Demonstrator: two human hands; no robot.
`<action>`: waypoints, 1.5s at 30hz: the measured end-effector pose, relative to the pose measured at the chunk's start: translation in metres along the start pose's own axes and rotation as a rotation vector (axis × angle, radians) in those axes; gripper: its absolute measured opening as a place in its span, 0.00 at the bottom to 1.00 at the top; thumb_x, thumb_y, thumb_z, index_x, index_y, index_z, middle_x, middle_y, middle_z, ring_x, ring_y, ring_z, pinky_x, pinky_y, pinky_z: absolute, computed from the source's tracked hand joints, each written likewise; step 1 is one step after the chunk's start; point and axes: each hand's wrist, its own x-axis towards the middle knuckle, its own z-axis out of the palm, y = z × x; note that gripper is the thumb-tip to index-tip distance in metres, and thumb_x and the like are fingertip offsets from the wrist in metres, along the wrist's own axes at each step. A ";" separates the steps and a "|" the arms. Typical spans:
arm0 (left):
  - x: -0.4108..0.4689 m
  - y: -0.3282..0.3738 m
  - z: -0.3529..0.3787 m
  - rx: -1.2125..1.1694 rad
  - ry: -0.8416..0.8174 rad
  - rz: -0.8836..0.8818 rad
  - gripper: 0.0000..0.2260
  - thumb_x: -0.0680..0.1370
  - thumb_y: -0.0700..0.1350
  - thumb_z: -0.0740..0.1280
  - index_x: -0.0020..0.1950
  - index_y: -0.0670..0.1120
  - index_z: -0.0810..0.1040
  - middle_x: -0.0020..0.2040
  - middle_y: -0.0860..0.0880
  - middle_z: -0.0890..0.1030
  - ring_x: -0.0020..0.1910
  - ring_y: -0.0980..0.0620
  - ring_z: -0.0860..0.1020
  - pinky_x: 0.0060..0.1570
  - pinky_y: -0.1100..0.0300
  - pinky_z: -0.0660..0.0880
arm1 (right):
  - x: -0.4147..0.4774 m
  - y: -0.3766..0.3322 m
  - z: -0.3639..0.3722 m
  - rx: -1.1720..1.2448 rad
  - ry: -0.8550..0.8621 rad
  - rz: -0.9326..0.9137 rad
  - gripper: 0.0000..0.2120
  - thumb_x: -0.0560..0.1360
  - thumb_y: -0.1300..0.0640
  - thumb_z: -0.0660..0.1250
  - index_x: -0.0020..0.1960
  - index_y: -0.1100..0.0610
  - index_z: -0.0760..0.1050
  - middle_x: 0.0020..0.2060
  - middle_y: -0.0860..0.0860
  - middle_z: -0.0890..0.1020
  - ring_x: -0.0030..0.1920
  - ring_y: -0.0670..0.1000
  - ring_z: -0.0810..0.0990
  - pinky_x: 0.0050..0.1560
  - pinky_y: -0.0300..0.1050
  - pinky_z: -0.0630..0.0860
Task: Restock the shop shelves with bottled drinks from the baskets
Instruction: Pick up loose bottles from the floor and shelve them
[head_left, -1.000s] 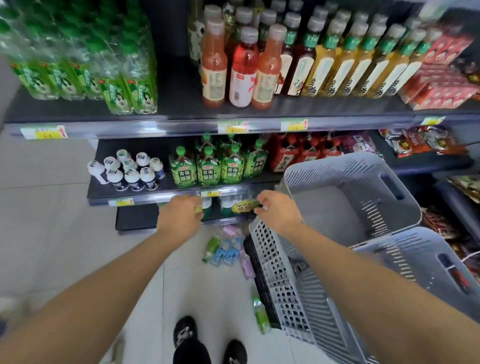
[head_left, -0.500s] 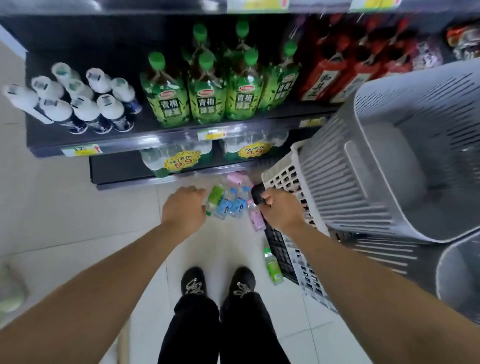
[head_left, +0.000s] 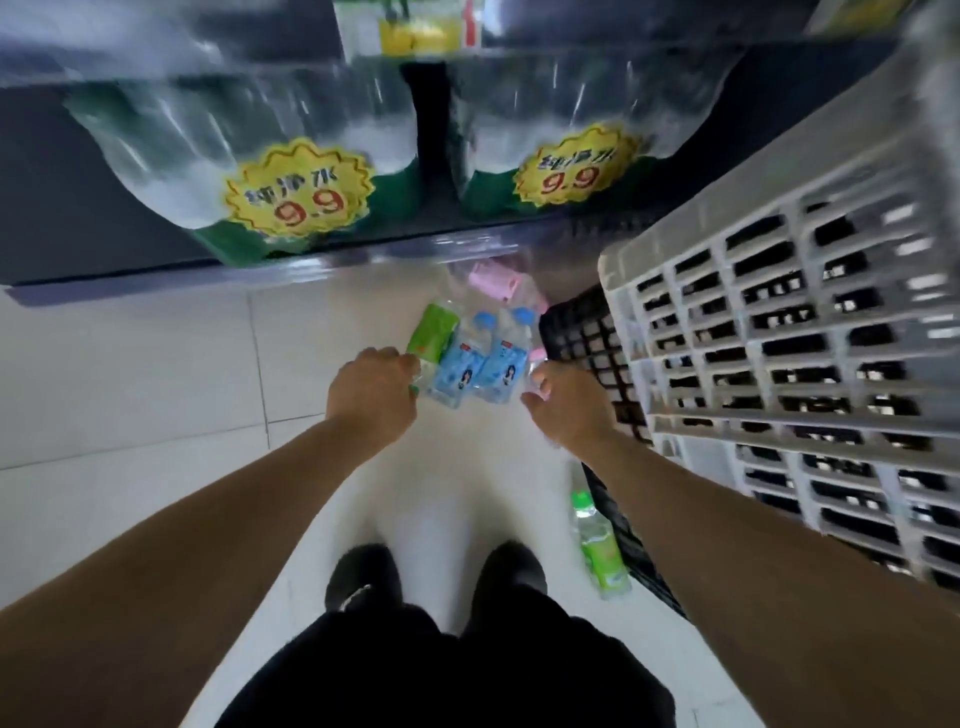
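Bottled drinks (head_left: 470, 358) lie in a small cluster on the pale tiled floor (head_left: 130, 374), just in front of the bottom shelf: two blue-labelled bottles side by side, a green-labelled one at their left and pink ones behind. The left hand (head_left: 375, 400) curls its fingers against the green-labelled bottle (head_left: 430, 340), while the right hand (head_left: 569, 408) reaches the cluster's right edge, its grip hidden from view. A grey lattice basket (head_left: 779, 338) stands at right over a black crate (head_left: 582, 338), a lone green bottle (head_left: 600, 545) lying near the person's black shoes (head_left: 363, 577).
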 end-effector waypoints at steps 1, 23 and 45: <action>0.010 -0.003 0.015 0.012 -0.006 0.002 0.14 0.76 0.45 0.64 0.61 0.48 0.77 0.51 0.46 0.78 0.53 0.46 0.75 0.49 0.54 0.75 | 0.013 0.006 0.014 -0.008 0.003 0.000 0.13 0.75 0.52 0.68 0.58 0.55 0.77 0.52 0.55 0.82 0.54 0.56 0.80 0.55 0.47 0.76; 0.117 0.020 0.120 -0.106 -0.111 -0.081 0.16 0.78 0.50 0.65 0.61 0.41 0.74 0.57 0.42 0.78 0.56 0.40 0.77 0.55 0.49 0.76 | 0.147 0.027 0.103 0.485 -0.175 0.383 0.30 0.65 0.43 0.75 0.58 0.56 0.66 0.49 0.55 0.80 0.42 0.53 0.81 0.27 0.40 0.76; 0.097 0.019 0.129 -0.714 -0.331 -0.321 0.28 0.67 0.41 0.77 0.63 0.42 0.68 0.53 0.44 0.77 0.53 0.46 0.76 0.55 0.48 0.77 | 0.114 0.053 0.092 0.636 -0.600 0.205 0.33 0.71 0.52 0.74 0.71 0.50 0.63 0.49 0.55 0.82 0.43 0.54 0.82 0.40 0.50 0.82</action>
